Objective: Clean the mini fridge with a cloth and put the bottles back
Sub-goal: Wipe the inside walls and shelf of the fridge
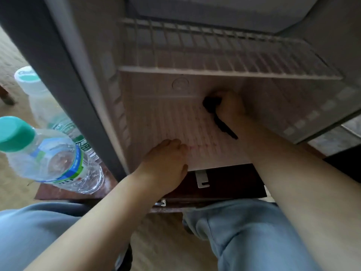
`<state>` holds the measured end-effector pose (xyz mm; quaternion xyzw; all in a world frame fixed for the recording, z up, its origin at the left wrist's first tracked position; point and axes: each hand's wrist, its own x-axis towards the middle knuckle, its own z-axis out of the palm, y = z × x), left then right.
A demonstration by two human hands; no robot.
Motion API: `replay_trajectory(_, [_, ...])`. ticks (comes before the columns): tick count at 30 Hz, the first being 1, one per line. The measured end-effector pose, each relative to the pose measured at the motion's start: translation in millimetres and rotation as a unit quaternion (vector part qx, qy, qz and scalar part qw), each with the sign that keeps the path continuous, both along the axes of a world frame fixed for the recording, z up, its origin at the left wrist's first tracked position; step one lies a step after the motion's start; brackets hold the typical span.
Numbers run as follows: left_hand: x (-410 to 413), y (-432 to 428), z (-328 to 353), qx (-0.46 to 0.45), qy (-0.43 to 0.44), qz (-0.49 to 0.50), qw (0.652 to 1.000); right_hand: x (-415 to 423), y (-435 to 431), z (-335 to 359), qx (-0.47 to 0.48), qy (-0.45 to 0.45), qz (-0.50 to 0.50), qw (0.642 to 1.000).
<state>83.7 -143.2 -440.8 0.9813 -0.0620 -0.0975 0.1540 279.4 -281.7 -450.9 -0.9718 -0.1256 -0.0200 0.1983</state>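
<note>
Mini fridge [156, 118] is standing open before the person, filling the view from ten o'clock round to three o'clock, and its ribbed pale floor is the part being wiped. A dark cloth [211, 103] is lying bunched on this floor toward the back, at about one o'clock from the middle of the view, with a loose tail trailing toward five o'clock. The right hand [231, 109] is gripping the cloth, fingers curled round it, and pressing it down. The left hand [166, 161] is resting on the front part of the floor at about seven o'clock from the cloth, fingers nearly straight and holding nothing; it seems to be steadying the body. The wire shelf [214, 51] is sitting just above, at twelve o'clock. The near bottle [52, 157] and the far bottle [45, 102] are waiting outside at nine o'clock, not yet put back. To do this step well, the strokes are probably best going along the ribs, not across them, with the tail tucked in and the back corners under the shelf reached too.
</note>
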Motion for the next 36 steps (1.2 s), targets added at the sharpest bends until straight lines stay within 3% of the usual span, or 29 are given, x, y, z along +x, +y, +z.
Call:
replay_trajectory(3, [3,-1,1,-0.007,-0.005,-0.003,1.0,11,12,1,0.052,0.033,-0.018,0.998])
replay_trajectory(11, [6,-13,13,-0.012,0.021,-0.019,1.0,-72,-34,1,-0.033,0.018,0.066,0.997])
replay_trajectory(18, [-3,-30,16,-0.013,0.027,-0.017,0.999,-140,-63,-7,-0.021,0.037,0.063,0.997])
replay_trajectory(28, [1,-2,5,-0.004,0.028,-0.001,1.0,-39,-2,-10,-0.011,0.0,0.039,0.999])
replay_trajectory(31, [2,5,5,0.006,0.033,-0.004,0.999,-5,18,-5,-0.051,0.015,0.029,0.998])
replay_trajectory(36, [7,6,6,-0.007,0.03,0.004,1.0,-4,25,-6,-0.059,0.018,0.021,0.998])
